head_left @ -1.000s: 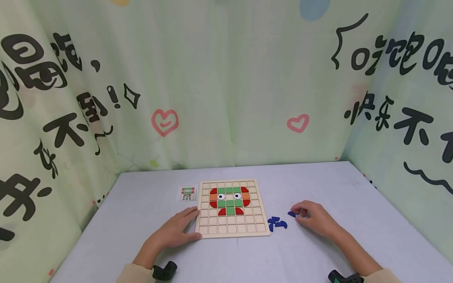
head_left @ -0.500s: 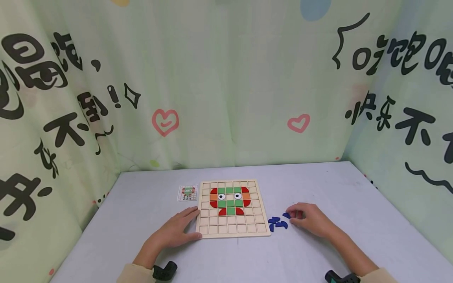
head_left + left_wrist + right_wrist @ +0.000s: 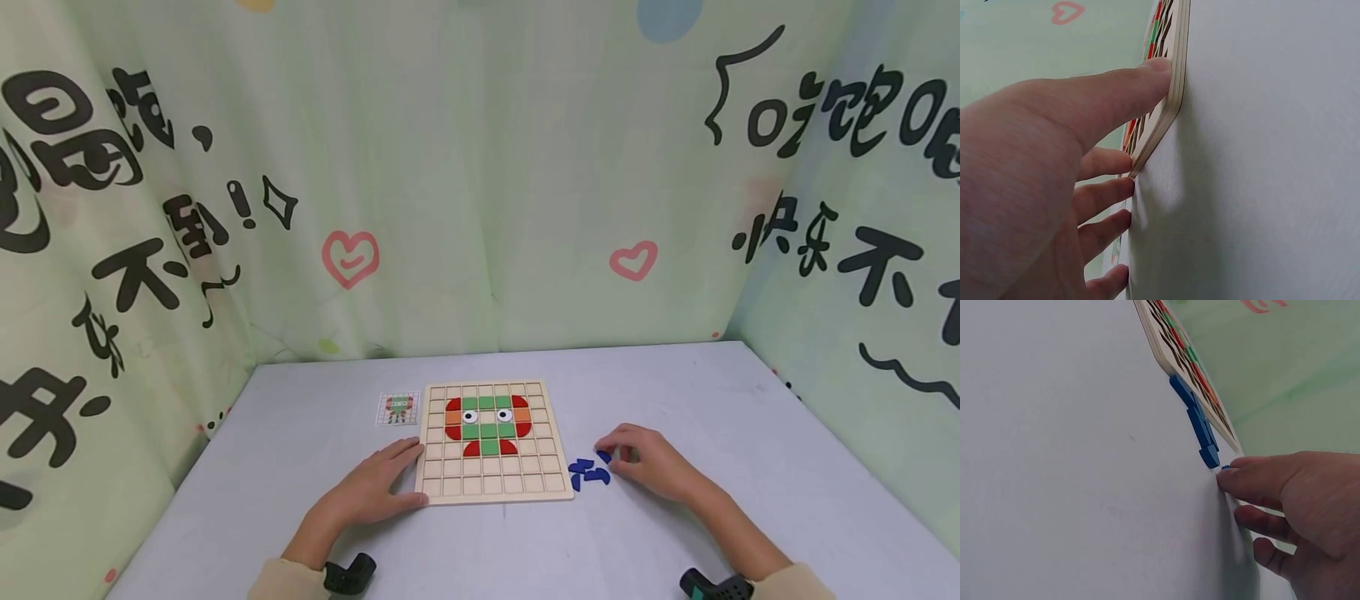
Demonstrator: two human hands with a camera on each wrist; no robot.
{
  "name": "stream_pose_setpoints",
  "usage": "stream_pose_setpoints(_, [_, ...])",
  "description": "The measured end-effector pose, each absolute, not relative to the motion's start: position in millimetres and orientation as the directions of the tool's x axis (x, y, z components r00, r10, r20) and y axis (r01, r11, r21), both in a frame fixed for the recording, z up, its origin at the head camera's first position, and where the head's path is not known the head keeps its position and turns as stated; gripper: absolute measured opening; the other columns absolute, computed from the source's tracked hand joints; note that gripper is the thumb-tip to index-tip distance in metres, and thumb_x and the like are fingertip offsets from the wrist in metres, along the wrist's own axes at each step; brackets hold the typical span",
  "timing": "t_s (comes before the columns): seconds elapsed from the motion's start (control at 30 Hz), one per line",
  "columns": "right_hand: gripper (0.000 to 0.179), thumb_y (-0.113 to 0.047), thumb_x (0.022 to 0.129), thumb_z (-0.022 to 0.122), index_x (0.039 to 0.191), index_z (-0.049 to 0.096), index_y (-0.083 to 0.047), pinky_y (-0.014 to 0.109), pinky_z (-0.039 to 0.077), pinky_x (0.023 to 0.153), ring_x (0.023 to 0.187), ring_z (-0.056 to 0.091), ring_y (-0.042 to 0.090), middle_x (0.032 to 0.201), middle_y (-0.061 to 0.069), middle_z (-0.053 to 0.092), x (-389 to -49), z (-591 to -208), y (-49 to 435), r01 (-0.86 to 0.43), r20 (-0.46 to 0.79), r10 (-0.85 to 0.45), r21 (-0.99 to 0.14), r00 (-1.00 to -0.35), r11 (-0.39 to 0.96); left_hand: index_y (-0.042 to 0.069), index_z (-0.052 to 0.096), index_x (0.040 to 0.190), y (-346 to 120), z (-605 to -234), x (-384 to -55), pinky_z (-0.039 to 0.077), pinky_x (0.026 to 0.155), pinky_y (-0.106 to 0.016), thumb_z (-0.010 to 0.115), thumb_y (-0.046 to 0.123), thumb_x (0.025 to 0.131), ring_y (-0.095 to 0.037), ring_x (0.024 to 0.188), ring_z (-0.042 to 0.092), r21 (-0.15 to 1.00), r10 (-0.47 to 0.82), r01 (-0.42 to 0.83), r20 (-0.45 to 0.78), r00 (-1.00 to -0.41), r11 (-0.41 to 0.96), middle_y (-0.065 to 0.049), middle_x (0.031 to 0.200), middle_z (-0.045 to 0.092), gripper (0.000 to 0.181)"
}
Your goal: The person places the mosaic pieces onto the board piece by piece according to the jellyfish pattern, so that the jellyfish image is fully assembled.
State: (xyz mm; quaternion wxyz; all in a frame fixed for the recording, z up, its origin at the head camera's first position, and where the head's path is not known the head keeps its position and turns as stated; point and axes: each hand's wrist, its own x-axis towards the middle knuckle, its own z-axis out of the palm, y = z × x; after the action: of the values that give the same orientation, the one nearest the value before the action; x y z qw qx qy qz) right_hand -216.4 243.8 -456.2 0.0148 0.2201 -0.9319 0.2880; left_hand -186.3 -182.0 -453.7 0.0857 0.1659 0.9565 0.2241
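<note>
A wooden grid board (image 3: 491, 483) lies on the table with a face-like pattern of green, red and orange tiles and two eye tiles. At its left edge my left hand (image 3: 382, 486) rests with fingers spread; the left wrist view shows the thumb (image 3: 1159, 65) on the board's near corner. My right hand (image 3: 651, 461) pinches a small blue tile (image 3: 603, 457) with a curved edge, low over the table. Only a sliver of that tile shows past the fingertips in the right wrist view. Several other blue tiles (image 3: 597, 476) lie between this hand and the board's right edge.
A small pattern card (image 3: 397, 409) with a green and red figure lies left of the board. The white-covered table (image 3: 480, 550) ends at a pale green curtain (image 3: 487, 250) at the back and sides.
My right hand has moved left with the blue tile, closer to the other blue tiles and the board. The left hand and the board have stayed in place.
</note>
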Motion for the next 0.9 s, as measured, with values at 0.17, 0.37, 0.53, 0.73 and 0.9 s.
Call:
stream_pose_setpoints(0.17, [0.025, -0.007, 0.081, 0.074, 0.105, 0.074, -0.011, 0.019, 0.041, 0.062, 0.071, 0.046, 0.001, 0.089, -0.006, 0.064, -216.3, -454.2, 239.5, -0.411, 0.133, -0.405, -0.524, -0.905, 0.746, 0.013, 0.043, 0.146, -181.7, -453.5, -186.0, 0.035, 0.113, -0.054, 0.072, 0.047, 0.082, -0.032, 0.142, 0.035, 0.452, 0.350, 0.275, -0.090, -0.932, 0.848, -0.007, 0.155, 0.037, 0.078])
stream_pose_setpoints(0.37, [0.021, -0.010, 0.080, 0.076, 0.101, 0.074, -0.012, 0.019, 0.043, 0.063, 0.073, 0.049, 0.006, 0.087, -0.007, 0.063, -217.6, -454.8, 234.6, -0.360, 0.104, -0.360, -0.509, -0.927, 0.782, 0.012, 0.044, 0.146, -181.9, -453.4, -186.1, 0.035, 0.113, -0.054, 0.072, 0.046, 0.082, -0.032, 0.142, 0.036, 0.454, 0.352, 0.277, -0.087, -0.932, 0.847, -0.007, 0.154, 0.037, 0.078])
stream_pose_setpoints(0.53, [0.018, -0.013, 0.079, 0.077, 0.097, 0.072, -0.014, 0.019, 0.043, 0.062, 0.074, 0.049, 0.008, 0.084, -0.007, 0.060, -218.1, -456.7, 231.2, -0.338, 0.114, -0.324, -0.480, -0.939, 0.809, 0.012, 0.043, 0.146, -181.9, -453.2, -186.6, 0.035, 0.113, -0.054, 0.072, 0.047, 0.083, -0.032, 0.142, 0.036, 0.445, 0.355, 0.281, -0.090, -0.931, 0.850, -0.007, 0.154, 0.037, 0.078])
stream_pose_setpoints(0.73, [0.019, -0.014, 0.080, 0.077, 0.098, 0.070, -0.014, 0.019, 0.045, 0.063, 0.077, 0.050, 0.010, 0.086, -0.006, 0.061, -217.9, -449.9, 219.7, -0.333, 0.140, -0.306, -0.509, -0.942, 0.794, 0.013, 0.043, 0.146, -181.9, -453.7, -187.6, 0.034, 0.114, -0.054, 0.072, 0.048, 0.082, -0.031, 0.143, 0.035, 0.444, 0.350, 0.272, -0.101, -0.931, 0.854, -0.006, 0.155, 0.037, 0.078])
stream_pose_setpoints(0.9, [0.019, -0.016, 0.081, 0.077, 0.099, 0.071, -0.013, 0.018, 0.047, 0.064, 0.079, 0.052, 0.011, 0.089, -0.006, 0.063, -218.7, -443.0, 201.0, -0.353, 0.144, -0.330, -0.544, -0.933, 0.761, 0.013, 0.042, 0.147, -181.8, -454.7, -188.0, 0.034, 0.114, -0.053, 0.072, 0.048, 0.082, -0.031, 0.143, 0.035, 0.439, 0.352, 0.276, -0.100, -0.931, 0.855, -0.006, 0.155, 0.037, 0.079])
